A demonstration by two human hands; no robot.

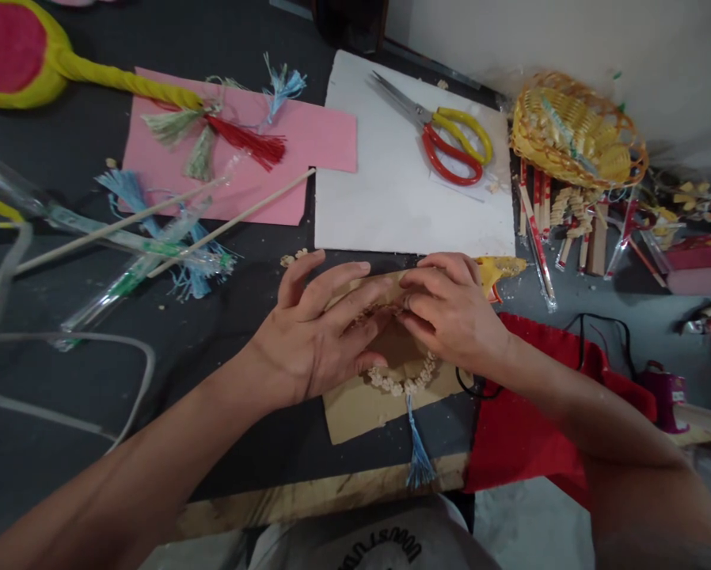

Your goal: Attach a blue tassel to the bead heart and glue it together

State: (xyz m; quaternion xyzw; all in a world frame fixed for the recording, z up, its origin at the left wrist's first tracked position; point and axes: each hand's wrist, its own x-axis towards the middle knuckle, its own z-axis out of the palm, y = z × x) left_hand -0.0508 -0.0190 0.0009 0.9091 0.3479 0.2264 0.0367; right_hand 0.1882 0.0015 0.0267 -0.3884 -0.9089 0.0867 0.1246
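Note:
A bracelet (pixel 396 388) of pale, knobbly beads with a blue tassel (pixel 418 455) forms a loop over a piece of brown cardboard (pixel 355 412). From the left, my left hand (pixel 323 336) holds the loop's far left side, its outer fingers stretched out and its thumb beside the beads. My right hand (pixel 450 309) pinches the far part of the loop with curled fingers. Both hands' fingertips nearly meet there and partly hide the beads.
Scissors (pixel 427 119) lie on white board (pixel 355 198). Tassels (pixel 245 142) and sticks (pixel 237 222) lie across pink paper (pixel 325 138). A wicker basket (pixel 575 134) stands far right. Red cloth (pixel 510 427) hangs over the table edge. A bent clear tube (pixel 145 380) lies left.

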